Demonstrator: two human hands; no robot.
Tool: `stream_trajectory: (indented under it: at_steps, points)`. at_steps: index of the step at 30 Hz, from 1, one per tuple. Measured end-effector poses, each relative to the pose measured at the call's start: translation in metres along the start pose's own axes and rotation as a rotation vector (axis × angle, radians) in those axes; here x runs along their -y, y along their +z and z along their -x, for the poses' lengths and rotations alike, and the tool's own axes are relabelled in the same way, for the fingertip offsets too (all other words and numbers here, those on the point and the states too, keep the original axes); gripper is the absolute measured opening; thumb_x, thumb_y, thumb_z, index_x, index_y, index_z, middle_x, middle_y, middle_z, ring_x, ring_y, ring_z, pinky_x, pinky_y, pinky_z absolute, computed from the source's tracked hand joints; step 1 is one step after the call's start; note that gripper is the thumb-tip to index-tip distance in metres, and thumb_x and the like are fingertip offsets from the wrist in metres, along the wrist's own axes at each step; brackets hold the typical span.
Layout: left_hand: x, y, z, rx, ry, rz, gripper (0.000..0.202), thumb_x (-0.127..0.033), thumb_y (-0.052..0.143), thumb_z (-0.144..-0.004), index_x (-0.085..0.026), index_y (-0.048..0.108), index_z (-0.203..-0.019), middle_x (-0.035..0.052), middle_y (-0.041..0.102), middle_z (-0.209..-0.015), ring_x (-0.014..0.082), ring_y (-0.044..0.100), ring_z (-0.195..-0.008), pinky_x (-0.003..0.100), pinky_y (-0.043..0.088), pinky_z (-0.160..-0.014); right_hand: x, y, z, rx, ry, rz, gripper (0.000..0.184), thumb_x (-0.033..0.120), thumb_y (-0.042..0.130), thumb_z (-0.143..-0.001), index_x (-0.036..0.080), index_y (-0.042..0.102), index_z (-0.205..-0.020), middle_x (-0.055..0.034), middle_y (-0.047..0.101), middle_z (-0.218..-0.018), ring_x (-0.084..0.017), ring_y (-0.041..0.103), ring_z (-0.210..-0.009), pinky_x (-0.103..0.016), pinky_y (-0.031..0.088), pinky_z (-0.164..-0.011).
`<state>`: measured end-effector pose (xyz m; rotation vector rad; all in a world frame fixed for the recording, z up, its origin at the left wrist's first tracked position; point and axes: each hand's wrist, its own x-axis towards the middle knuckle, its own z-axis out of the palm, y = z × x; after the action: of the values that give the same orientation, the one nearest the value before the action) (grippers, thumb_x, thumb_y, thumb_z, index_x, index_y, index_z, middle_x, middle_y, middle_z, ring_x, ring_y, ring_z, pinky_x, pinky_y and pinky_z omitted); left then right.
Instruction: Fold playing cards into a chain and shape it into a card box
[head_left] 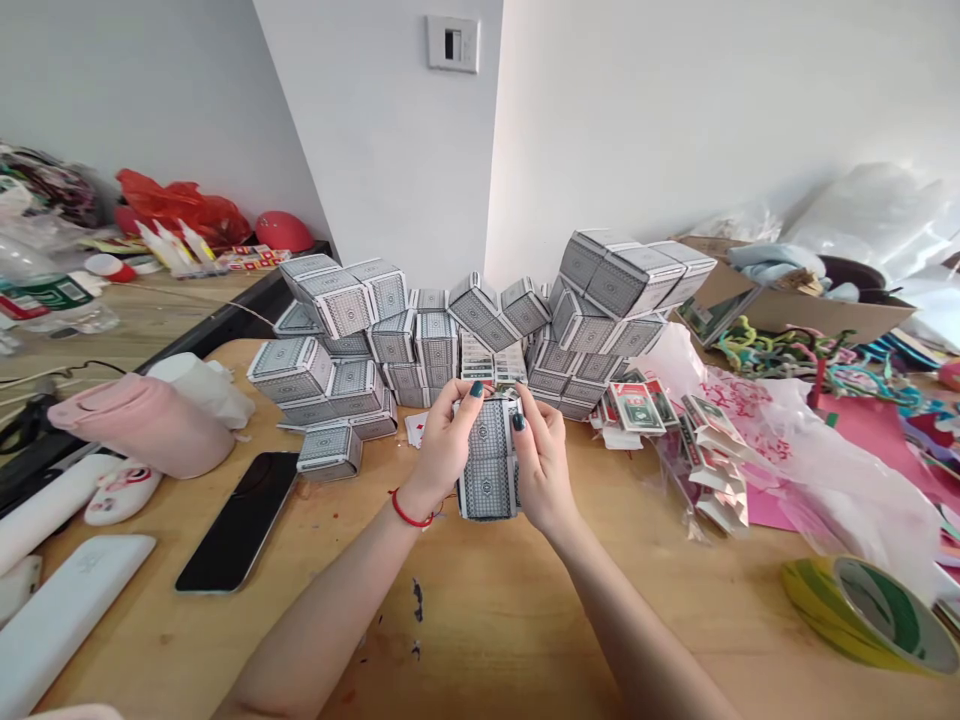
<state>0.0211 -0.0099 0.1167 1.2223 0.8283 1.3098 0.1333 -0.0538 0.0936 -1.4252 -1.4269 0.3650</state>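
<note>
**Two hands, one card box, dead centre**

Both forearms come up from the bottom edge of the frame over the wooden table (487, 630). Lower right, a yellow-and-green tape roll (870, 612) lies on its side; lower left, a white case (71, 612) and a dark phone (240, 520) lie flat, screen up.

Now the middle of the frame: the left hand (446, 442), a red cord bracelet (409, 514) on its wrist, and the right hand (541, 462) are close together, clamped on either side of a patterned card box (487, 472). The box stands upright, and I cannot tell whether its lower end touches the tabletop. Fingertips with dark polish pinch its top edge from both sides, thumbs on the near face.

Left of centre, a pink roll (146, 425) rests beside a slipper-shaped white piece (120, 490). Right of the hands, loose red and green card packs (637, 405) fan out next to a crumpled clear plastic bag (795, 450).

Just behind the hands, a heap of matching card boxes (352, 330) is piled against the wall corner, with a taller stack (615, 290) on the right side. Upper right, an open cardboard box (795, 305) with coloured cords (780, 350) spilling beside it. Upper left, a red bag (184, 205). Top centre, a wall switch (452, 43).
</note>
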Motion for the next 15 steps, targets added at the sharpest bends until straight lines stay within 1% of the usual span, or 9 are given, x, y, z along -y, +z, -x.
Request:
stream_trajectory:
  at_steps: [3,6,9,12,15]
  points:
    - [-0.005,-0.002,0.000,0.002,0.080,-0.008,0.014,-0.029,0.050,-0.078,-0.019,0.055,-0.087,0.0033,0.058,-0.099,0.0158,0.053,-0.092,0.026,0.041,-0.080,0.003,-0.003,0.001,-0.011,-0.141,0.043,0.047,0.036,0.032,-0.087,0.033,0.028,-0.134,-0.0081,0.039,-0.116,-0.023,0.039,-0.107,-0.044,0.035,-0.089]
    - [-0.009,-0.005,0.000,0.044,0.086,-0.003,0.017,-0.027,0.046,-0.079,-0.019,0.055,-0.091,0.0050,0.058,-0.103,0.0177,0.052,-0.096,0.028,0.040,-0.082,0.004,-0.004,0.004,-0.025,-0.246,0.089,0.051,0.034,0.036,-0.085,0.030,0.027,-0.135,-0.0093,0.034,-0.119,-0.024,0.038,-0.106,-0.043,0.036,-0.088]
    - [-0.012,-0.007,-0.001,0.009,0.084,-0.099,0.016,-0.027,0.046,-0.078,-0.018,0.057,-0.087,0.0042,0.059,-0.094,0.0167,0.053,-0.088,0.026,0.040,-0.076,0.003,-0.002,0.006,-0.043,-0.287,0.135,0.047,0.031,0.040,-0.083,0.031,0.035,-0.130,-0.0089,0.033,-0.118,-0.023,0.041,-0.099,-0.043,0.038,-0.084]
    - [-0.012,-0.010,-0.001,-0.067,0.156,-0.180,0.014,-0.025,0.047,-0.077,-0.018,0.056,-0.085,0.0022,0.058,-0.085,0.0144,0.052,-0.077,0.025,0.040,-0.068,0.003,-0.001,0.007,-0.099,-0.316,0.182,0.041,0.030,0.045,-0.081,0.029,0.044,-0.122,-0.0086,0.034,-0.115,-0.022,0.042,-0.093,-0.044,0.038,-0.080]
    - [-0.010,-0.011,0.000,-0.114,0.232,-0.207,0.012,-0.023,0.047,-0.077,-0.018,0.056,-0.084,0.0021,0.057,-0.085,0.0140,0.052,-0.075,0.025,0.041,-0.066,0.005,-0.002,0.006,-0.153,-0.344,0.236,0.037,0.030,0.049,-0.079,0.027,0.048,-0.116,-0.0089,0.034,-0.113,-0.022,0.042,-0.091,-0.044,0.038,-0.080]
